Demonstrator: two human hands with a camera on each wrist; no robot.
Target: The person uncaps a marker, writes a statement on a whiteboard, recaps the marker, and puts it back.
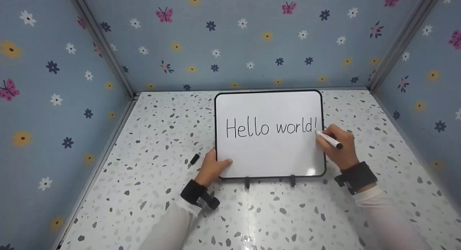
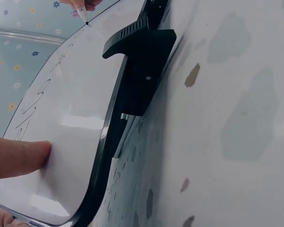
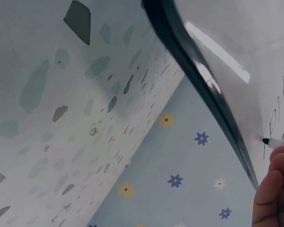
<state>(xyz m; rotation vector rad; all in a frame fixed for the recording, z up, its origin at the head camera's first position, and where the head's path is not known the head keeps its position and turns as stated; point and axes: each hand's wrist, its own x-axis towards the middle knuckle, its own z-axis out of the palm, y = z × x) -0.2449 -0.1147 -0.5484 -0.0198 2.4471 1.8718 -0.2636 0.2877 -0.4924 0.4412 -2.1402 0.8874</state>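
A black-framed whiteboard (image 1: 266, 156) stands on its stand, with "Hello world!" handwritten in black across its upper half. At its lower left corner my left hand (image 1: 213, 167) grips the edge, thumb on the white face and the other fingers mostly hidden behind. In the left wrist view that thumb (image 2: 23, 155) presses flat on the board. My right hand (image 1: 338, 145) pinches a white marker (image 1: 329, 139) at the board's right edge. The marker's dark tip (image 3: 266, 141) is at the board's face, just under the exclamation mark.
A black marker cap (image 1: 195, 159) lies on the speckled table (image 1: 144, 206), left of my left hand. Two black stand feet (image 1: 247, 182) hook under the board's lower edge. Flower-patterned panels (image 1: 234, 44) wall the table at the back and both sides.
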